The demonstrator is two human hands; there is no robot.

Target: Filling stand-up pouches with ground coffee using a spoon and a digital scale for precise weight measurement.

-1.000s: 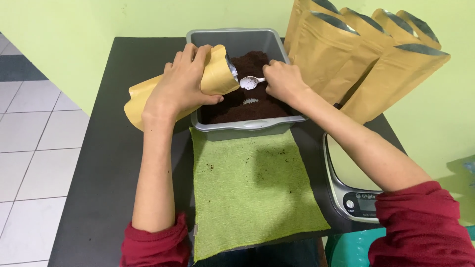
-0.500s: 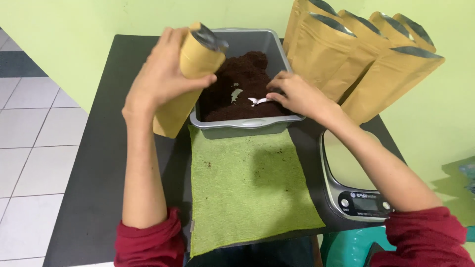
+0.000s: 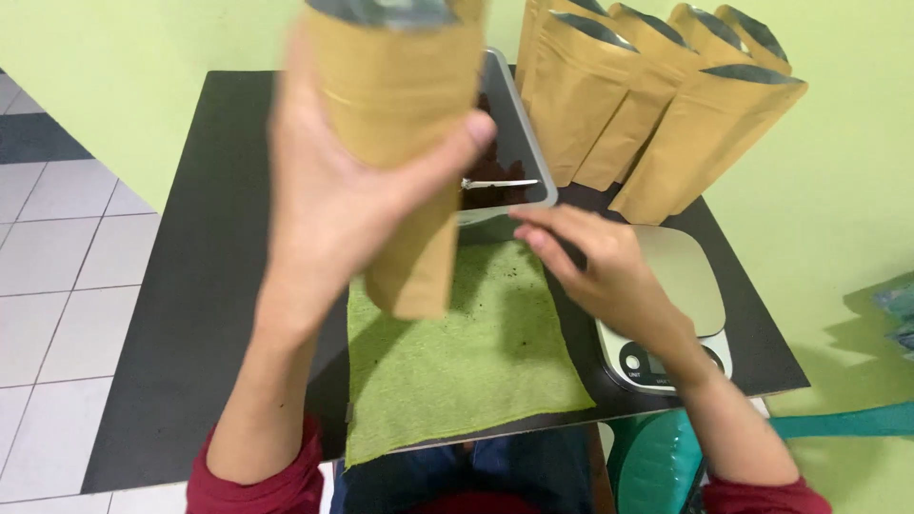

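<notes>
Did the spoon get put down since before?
Yes. The right hand has let go of the spoon and come back over the green cloth; the spoon lies in the grey tray.

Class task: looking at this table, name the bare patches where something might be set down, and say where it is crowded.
Free: the black table left of the green cloth, and the cloth itself. Crowded: the far right, where the grey tray, standing kraft pouches and scale sit close together.

Green towel (image 3: 457, 362) spread on black table (image 3: 200, 286); scale (image 3: 671, 314) at right; open brown pouches (image 3: 657, 105) standing behind.
</notes>
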